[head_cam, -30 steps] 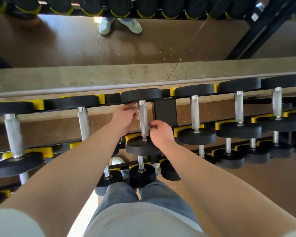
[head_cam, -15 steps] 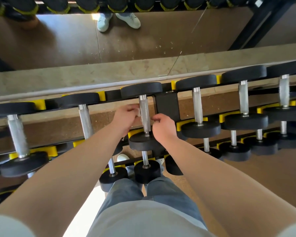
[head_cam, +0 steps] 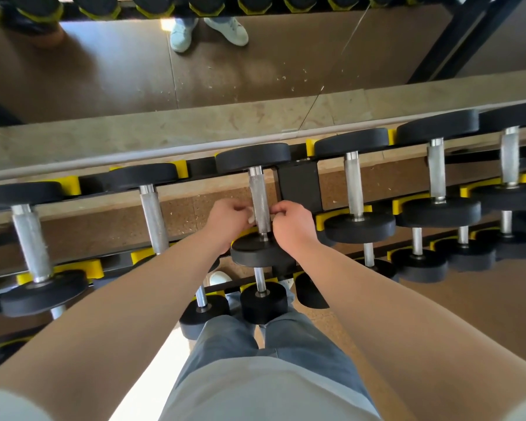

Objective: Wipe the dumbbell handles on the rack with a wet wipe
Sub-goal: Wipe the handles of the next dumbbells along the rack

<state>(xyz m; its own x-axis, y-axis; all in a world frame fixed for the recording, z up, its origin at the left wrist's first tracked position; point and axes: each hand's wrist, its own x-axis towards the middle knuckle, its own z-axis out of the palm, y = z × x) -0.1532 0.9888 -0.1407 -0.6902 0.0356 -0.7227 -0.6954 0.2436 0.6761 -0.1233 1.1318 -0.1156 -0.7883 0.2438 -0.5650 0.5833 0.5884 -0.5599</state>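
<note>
Dumbbell handle (head_cam: 260, 199) knurled steel; white wipe (head_cam: 250, 214) pinched by hands each side.

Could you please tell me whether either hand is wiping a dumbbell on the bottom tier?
No, the left hand and right hand both pinch a white wipe at a top-tier dumbbell handle.

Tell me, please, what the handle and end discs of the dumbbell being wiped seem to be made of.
Handle: bare metal, probably steel; silvery, with knurled crosshatch texture. End discs: matte black, likely rubber or urethane coating; dull, no glint, core unseen.
</note>
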